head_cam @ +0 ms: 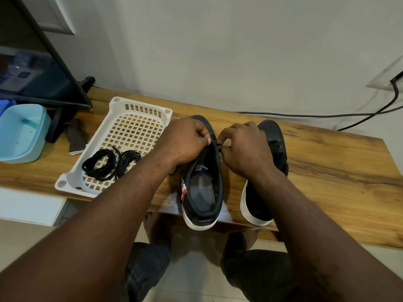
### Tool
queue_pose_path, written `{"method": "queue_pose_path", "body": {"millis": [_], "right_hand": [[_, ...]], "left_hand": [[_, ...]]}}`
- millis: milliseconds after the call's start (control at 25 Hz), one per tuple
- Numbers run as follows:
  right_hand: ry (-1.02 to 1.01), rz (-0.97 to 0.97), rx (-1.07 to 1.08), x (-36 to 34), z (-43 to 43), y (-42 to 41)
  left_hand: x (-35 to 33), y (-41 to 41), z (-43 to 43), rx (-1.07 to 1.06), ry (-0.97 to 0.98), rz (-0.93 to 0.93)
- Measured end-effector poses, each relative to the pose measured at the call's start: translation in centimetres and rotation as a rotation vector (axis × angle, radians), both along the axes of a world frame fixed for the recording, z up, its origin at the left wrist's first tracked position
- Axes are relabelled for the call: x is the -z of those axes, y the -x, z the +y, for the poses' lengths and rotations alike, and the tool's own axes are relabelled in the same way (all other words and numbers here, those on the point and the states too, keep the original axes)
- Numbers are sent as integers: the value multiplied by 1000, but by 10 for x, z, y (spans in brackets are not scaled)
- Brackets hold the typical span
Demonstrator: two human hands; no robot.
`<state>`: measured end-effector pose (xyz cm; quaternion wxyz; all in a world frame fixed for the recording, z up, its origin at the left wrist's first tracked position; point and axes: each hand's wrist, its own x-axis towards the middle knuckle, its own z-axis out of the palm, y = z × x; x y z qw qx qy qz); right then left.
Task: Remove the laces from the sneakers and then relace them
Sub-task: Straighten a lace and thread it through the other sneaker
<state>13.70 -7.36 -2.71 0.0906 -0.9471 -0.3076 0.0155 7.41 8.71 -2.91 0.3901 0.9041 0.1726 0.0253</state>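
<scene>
**Fine pinch at the eyelets, heel hanging over the edge**

The right hand (244, 149) pinches a black lace (218, 145) between thumb and forefinger at the eyelet row of the sneaker (202, 186). The left hand (187, 138) is curled over that sneaker's upper from the other side, clenched on it to hold it steady. Whether the lace is going in or coming out cannot be told.

The pinch is small and the knuckles hide most of the eyelets, so the lace tip could slip free or miss a hole.

The sneaker's heel overhangs the near edge of the worktop (327, 171). A hard tug toward the person could drag it off if the left hand loosens.

Just right of the sneaker, under the right forearm, stands the second sneaker (272, 136), its heel also past the edge. A sweep of that arm could knock it down.

Left of the sneaker, two coiled laces (109, 162) lie in a white basket (141, 103). A loose tail dragged across could tangle with them.
</scene>
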Motion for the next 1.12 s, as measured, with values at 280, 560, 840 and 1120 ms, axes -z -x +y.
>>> {"method": "queue_pose_path", "body": {"millis": [280, 560, 840, 1120], "right_hand": [[84, 13, 136, 4, -6, -6], [142, 34, 160, 6, -9, -8], [-22, 36, 9, 2, 1, -3], [89, 26, 66, 4, -2, -4]], "left_hand": [[-6, 1, 5, -14, -7, -12], [-8, 2, 10, -154, -75, -189], [-8, 2, 10, -146, -70, -293], [-9, 2, 14, -206, -87, -386]]}}
